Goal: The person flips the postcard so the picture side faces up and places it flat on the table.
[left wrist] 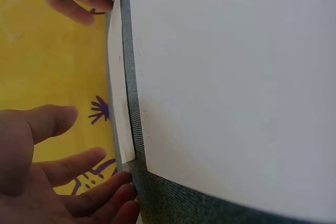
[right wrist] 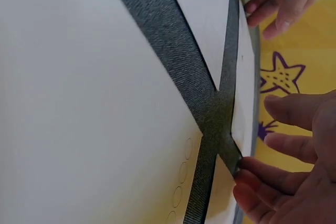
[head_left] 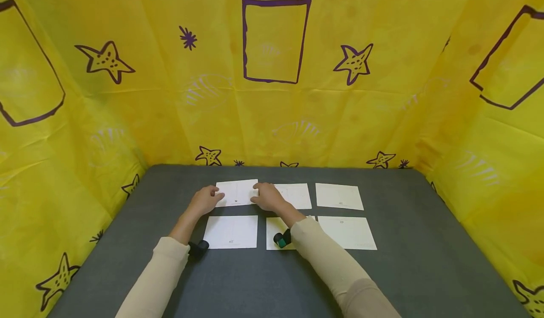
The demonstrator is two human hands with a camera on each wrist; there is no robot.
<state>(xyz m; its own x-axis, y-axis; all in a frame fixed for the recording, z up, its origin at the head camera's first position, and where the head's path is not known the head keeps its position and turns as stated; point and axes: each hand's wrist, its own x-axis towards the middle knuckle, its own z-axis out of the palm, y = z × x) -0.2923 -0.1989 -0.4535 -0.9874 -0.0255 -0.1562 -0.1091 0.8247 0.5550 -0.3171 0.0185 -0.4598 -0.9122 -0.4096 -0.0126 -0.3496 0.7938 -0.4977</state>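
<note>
Yellow fabric walls with purple starfish prints rose at twelve o'clock. Furthest toward ten o'clock, the white rectangular paper sheet lay at three o'clock from our left hand and nine from our right hand, its long axis spanning between them, neither clearly nearer. Both had loosely extended fingers at its short edges; firm contact we couldn't confirm. Five similar white sheets shared the dark grey tabletop.

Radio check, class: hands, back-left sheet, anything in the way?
Left hand at left edge of back-left sheet, right hand at right edge. Sheet lies between hands. Nothing seen blocking it; right sleeve crosses front-middle sheet.
</note>
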